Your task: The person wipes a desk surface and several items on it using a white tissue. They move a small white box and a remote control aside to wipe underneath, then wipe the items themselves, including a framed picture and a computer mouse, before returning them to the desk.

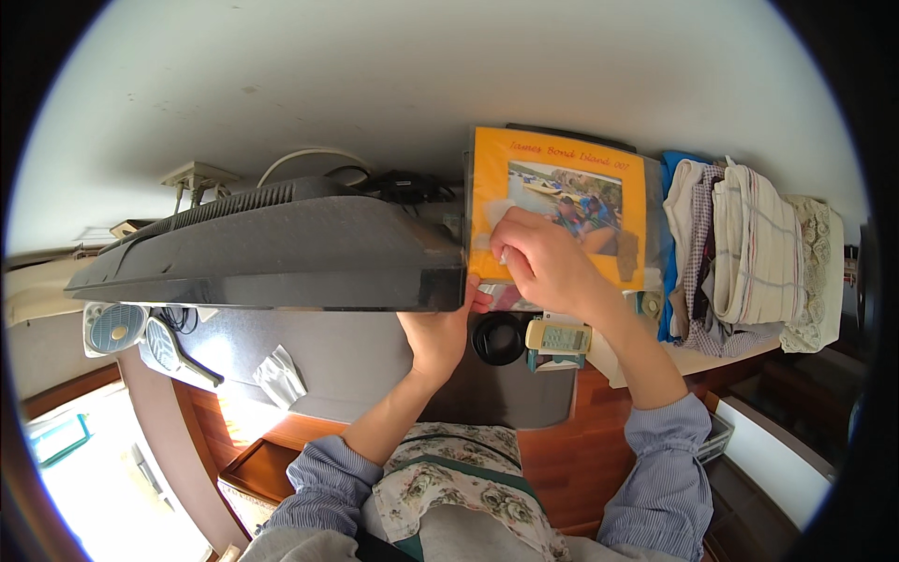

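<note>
A yellow photo mount in a clear plastic sleeve [562,277] stands tilted against the wall, with a printed picture at its middle and writing above. My right hand [544,260] is against its front, fingers curled around a crumpled white wipe [499,211] that lies partly on the yellow border. At the lower left corner of the sleeve, my left hand [439,334] pinches the edge with its fingertips. Part of that hand is hidden by the black flat television [281,253], seen from above, whose right end is close to the sleeve.
Folded cloths [755,246] stand in a row at the right. A remote control [558,337] and a black tape-like ring [497,339] lie below the sleeve. On the grey tabletop [344,372] are a white packet [279,377], an electric swatter [172,351] and a small fan [116,329].
</note>
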Motion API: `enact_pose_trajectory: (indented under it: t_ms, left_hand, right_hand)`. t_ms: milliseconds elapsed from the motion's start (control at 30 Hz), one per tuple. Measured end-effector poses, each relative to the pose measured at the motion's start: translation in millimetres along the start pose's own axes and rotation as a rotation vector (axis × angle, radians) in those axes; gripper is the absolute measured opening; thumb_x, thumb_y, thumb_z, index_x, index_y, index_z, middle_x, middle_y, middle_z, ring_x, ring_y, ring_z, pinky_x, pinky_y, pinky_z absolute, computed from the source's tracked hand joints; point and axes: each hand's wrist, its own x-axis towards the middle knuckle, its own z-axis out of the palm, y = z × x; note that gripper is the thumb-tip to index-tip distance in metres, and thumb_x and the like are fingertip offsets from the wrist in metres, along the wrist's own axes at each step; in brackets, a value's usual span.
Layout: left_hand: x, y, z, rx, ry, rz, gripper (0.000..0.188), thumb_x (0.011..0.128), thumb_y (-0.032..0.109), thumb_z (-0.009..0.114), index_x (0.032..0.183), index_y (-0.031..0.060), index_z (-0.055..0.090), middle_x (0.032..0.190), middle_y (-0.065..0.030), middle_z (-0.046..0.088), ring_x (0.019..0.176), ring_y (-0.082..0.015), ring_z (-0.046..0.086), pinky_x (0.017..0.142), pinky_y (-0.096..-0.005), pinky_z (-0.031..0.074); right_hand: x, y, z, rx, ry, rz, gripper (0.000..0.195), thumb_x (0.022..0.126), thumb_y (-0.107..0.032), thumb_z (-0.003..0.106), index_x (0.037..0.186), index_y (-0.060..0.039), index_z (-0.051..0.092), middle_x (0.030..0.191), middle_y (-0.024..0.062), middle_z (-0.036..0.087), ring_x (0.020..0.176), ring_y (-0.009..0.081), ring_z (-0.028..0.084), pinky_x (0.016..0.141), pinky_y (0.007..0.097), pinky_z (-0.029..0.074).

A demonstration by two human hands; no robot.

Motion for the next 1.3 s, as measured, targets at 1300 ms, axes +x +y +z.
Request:
enact_pose_trajectory:
  t_ms: [1300]
  left_hand:
    - [1.6, 0.3, -3.5, -0.049, -0.009, -0.021, 0.012, 0.084, -0.004, 0.060, 0.095, -0.0082, 0.061, 0.082, -0.0145, 0.066, 0.068, -0.0185, 0.066, 0.062, -0.0264, 0.056]
  right_hand:
    - [-17.8, 9.6, -39.5, -0.324, -0.392, -0.096, 0.003, 0.069, -0.004, 0.054, 0.067, -0.0044, 0.056, 0.078, 0.0035, 0.050, 0.084, 0.0236, 0.053, 0.069, 0.0366, 0.044]
